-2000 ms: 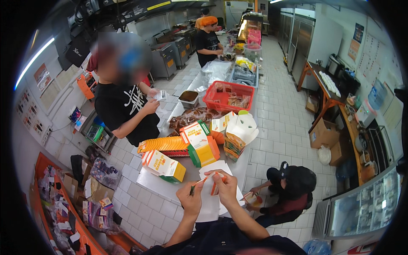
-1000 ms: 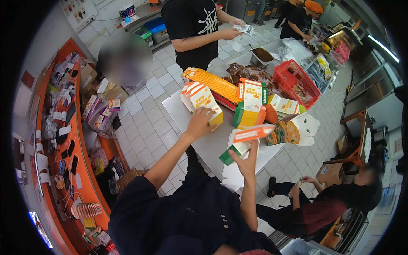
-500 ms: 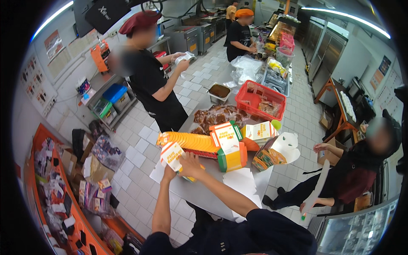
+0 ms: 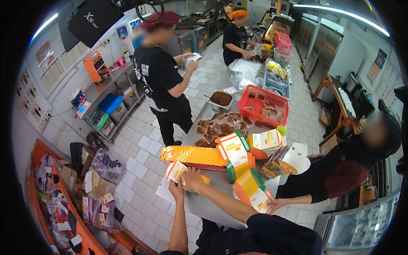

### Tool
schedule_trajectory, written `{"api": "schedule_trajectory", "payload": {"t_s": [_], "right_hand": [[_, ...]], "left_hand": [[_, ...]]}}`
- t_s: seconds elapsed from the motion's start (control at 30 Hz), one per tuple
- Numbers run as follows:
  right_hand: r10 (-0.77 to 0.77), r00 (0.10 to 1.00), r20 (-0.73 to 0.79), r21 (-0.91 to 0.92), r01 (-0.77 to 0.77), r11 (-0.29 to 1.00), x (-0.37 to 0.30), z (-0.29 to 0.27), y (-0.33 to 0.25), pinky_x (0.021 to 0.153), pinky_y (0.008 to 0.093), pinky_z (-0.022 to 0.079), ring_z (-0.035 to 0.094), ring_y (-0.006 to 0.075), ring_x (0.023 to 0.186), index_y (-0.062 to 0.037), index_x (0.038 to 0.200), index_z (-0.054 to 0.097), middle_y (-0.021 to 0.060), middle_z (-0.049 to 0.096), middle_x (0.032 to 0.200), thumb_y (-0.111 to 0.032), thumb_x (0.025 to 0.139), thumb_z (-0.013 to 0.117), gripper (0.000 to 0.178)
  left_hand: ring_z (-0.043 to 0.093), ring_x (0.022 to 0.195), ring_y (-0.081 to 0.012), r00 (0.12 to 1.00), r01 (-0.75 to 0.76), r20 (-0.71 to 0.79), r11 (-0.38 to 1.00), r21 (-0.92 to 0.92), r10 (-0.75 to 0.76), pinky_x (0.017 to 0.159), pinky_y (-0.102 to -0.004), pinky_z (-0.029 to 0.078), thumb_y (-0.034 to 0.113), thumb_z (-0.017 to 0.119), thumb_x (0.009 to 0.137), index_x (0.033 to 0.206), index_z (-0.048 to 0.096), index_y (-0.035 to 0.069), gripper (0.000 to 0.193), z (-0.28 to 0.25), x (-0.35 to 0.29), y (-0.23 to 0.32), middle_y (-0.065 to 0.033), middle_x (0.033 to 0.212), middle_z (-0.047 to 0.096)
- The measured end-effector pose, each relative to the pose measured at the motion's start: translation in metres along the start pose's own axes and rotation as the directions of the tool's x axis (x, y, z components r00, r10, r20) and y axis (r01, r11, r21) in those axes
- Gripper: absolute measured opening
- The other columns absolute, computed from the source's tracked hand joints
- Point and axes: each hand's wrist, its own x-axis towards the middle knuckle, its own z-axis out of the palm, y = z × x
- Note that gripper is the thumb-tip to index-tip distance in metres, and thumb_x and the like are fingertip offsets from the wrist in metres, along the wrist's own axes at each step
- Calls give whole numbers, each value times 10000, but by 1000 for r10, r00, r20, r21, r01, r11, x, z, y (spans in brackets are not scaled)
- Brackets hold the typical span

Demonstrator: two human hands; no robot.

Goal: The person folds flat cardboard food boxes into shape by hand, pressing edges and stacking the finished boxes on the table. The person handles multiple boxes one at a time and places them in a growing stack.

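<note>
Both my hands are on a white, orange and yellow food carton (image 4: 176, 169) at the table's near left corner. My left hand (image 4: 177, 188) grips its lower edge, thumb up against the side. My right hand (image 4: 194, 179) closes over its right side, hiding part of it. Just behind lies a long row of nested orange cartons (image 4: 197, 155). An upright white and orange carton (image 4: 234, 148) stands at the row's right end. To the right, a co-worker's hand (image 4: 278, 204) holds the near end of flat printed carton blanks (image 4: 251, 187) on the table.
Behind the cartons are brown sauce sachets (image 4: 219, 127), a metal sauce pan (image 4: 221, 100) and a red basket (image 4: 259, 106). An open box of folded cartons (image 4: 282, 163) stands at right. Co-workers stand at the left (image 4: 159, 80), right and far end. The metal table's edge (image 4: 208, 216) is near me.
The right co-worker has reached in, and printed blanks now lie where white sheets showed. The left co-worker has turned further away. My hands stay on the carton, with the left shifted slightly.
</note>
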Motion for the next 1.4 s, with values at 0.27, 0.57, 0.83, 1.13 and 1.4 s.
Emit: {"api": "schedule_trajectory", "payload": {"t_s": [0.27, 0.57, 0.83, 1.13, 1.4], "right_hand": [[-40, 998, -42, 41, 42, 998, -53, 20, 23, 1064, 637, 429, 455, 490, 1364, -100, 1567, 489, 320, 407, 1566, -526, 696, 863, 1039], [-17, 980, -196, 351, 87, 932, -67, 14, 42, 1122, 595, 412, 474, 464, 1376, -92, 1390, 612, 249, 417, 1602, -520, 839, 792, 721], [175, 850, -497, 438, 72, 896, -246, 39, 112, 1146, 527, 421, 446, 432, 1438, -71, 1290, 657, 222, 434, 1577, -403, 933, 769, 500], [258, 962, -92, 85, -251, 964, -383, 106, 179, 1231, 653, 252, 155, 516, 1592, -159, 1601, 443, 284, 206, 1720, -636, 772, 842, 1036], [312, 949, -52, 68, -309, 949, -374, 118, 176, 1199, 664, 306, 226, 505, 1575, -151, 1607, 426, 274, 285, 1693, -581, 705, 907, 1108]], "left_hand": [[422, 1464, -450, 912, -390, 27, 843, 370, 410, 1212, -579, 289, 353, 910, 794, 1567, 407, 15, 982, -9, 7, -1, -277, 1581, 430], [531, 1347, -411, 940, -318, 301, 730, 606, 159, 1105, -571, 435, 498, 833, 842, 1471, 514, -14, 871, 5, 28, 21, -217, 1400, 584], [512, 1372, -388, 596, -788, 461, 369, 492, 657, 1161, -556, 374, 248, 716, 954, 1315, 699, 121, 382, 30, -10, 45, -160, 1501, 589], [151, 1622, -441, 673, -732, 692, 363, 576, 261, 1269, -683, 57, 975, 648, 641, 1614, 456, 110, 1315, 59, -50, 52, -224, 1733, 264], [258, 1583, -426, 649, -758, 658, 404, 512, 382, 1231, -685, 222, 596, 696, 931, 1675, 332, 163, 934, 39, -39, 32, -171, 1748, 245]]}}
